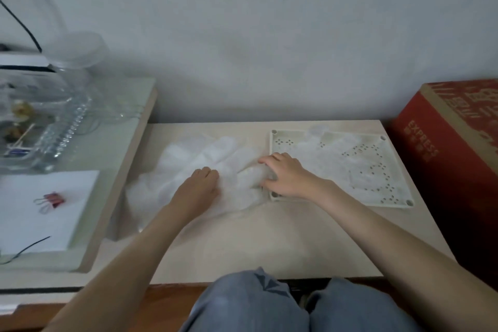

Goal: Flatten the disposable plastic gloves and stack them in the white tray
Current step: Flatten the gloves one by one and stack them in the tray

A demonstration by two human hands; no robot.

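Head cam looks down at a low beige table against a pale wall, with the person's knees in grey-blue trousers at the bottom edge.

So the loose stuff sits mid-table: a crumpled pile of clear plastic gloves, left of the tray and touching its left edge. The tray is white, square-ish and perforated, on the right half of the table. A few gloves lie spread out inside it, covering most of the floor.

The left hand is on the pile with its knuckles up and its fingers curled down into the plastic, so it seems to be grabbing a bunch of it. The fingertips are buried, so I can't see exactly how much it has.

The right hand is over the tray's near-left corner. Its fingers and thumb are wrapped around one scrunched glove, which bulges out to the left of the hand. That glove is still bunched up and runs straight into the pile, right at the tray's edge.

Other stuff:
- A red cardboard box stands just right of the table.
- On the left is a taller side table with a glass top.
- On it are a white sheet with a red binder clip on top and a black cable across its near corner.
- A clear jar and some blurry clear containers sit further back.
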